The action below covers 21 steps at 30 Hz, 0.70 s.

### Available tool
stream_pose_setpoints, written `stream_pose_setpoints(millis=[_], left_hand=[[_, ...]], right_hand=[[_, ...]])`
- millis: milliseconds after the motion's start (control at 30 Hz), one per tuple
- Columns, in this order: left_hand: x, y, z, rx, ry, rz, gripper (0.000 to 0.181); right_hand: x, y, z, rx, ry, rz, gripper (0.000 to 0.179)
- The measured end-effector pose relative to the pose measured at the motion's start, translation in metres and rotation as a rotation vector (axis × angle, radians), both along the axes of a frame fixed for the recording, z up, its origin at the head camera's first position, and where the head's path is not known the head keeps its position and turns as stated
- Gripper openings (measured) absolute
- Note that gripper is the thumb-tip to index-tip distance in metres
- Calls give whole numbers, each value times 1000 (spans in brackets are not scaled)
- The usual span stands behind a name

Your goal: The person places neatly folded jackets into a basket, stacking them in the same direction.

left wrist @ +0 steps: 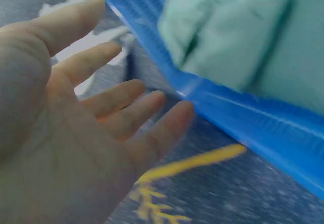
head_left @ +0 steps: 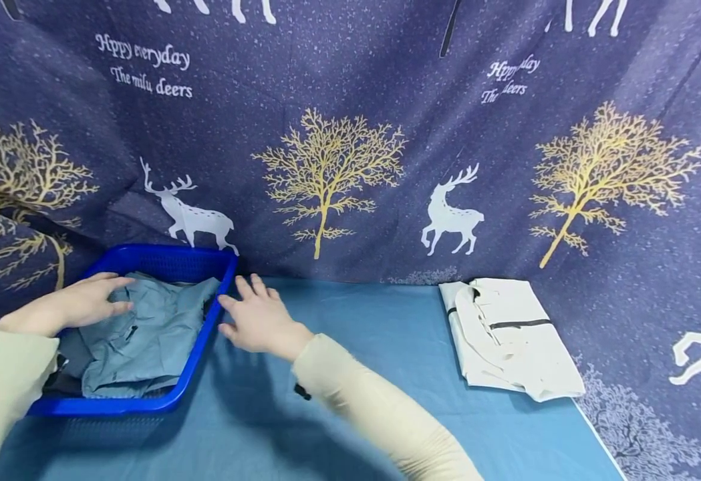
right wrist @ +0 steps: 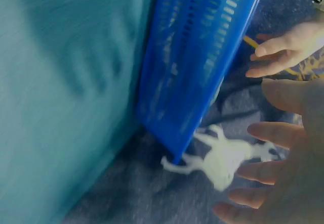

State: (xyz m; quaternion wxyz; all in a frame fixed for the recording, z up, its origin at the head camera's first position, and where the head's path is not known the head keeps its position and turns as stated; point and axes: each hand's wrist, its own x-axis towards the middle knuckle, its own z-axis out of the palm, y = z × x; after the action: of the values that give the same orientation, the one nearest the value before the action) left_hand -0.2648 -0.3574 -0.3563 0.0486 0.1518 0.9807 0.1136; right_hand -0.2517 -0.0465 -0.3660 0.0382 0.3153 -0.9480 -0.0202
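A blue plastic basket [head_left: 172, 402] stands at the left of the table, with a grey-green folded garment [head_left: 152, 334] inside it and darker cloth [head_left: 72, 357] beneath at its left side. Above the basket's left part is my left hand [head_left: 82, 304], its fingers loosely extended and nothing held. My right hand [head_left: 260, 317] hovers just outside the basket's right rim, fingers spread and empty. In the right wrist view the basket's perforated side [right wrist: 190, 57] shows, with both hands apart from it. The left wrist view shows the left palm [left wrist: 66, 133] bare, beside the basket's edge.
A folded white garment [head_left: 512, 341] with black straps lies at the right of the blue-covered table [head_left: 350, 401]. Behind the table hangs a dark blue curtain [head_left: 362, 80] printed with deer and golden trees, close against the basket's far side.
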Motion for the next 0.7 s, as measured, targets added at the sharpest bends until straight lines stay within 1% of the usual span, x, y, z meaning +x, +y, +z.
stream_pose_setpoints(millis=[133,267,433,533,700], left_hand=[[-1,23,5,22,29,-39,59],[-3,51,9,48,70,-83,57],[0,90,11,126,110,-137,56],[4,114,9,183,119,-166,56],[10,151,2,256,115,-202,54]], right_hand=[[0,41,0,-94,-8,63,55],[1,78,-2,-196,-40,96,55],[1,122,-11,-336,-43,145,55],[2,147,-16,-406,-38,125,56],[8,190,-25,-478,-24,41,57]])
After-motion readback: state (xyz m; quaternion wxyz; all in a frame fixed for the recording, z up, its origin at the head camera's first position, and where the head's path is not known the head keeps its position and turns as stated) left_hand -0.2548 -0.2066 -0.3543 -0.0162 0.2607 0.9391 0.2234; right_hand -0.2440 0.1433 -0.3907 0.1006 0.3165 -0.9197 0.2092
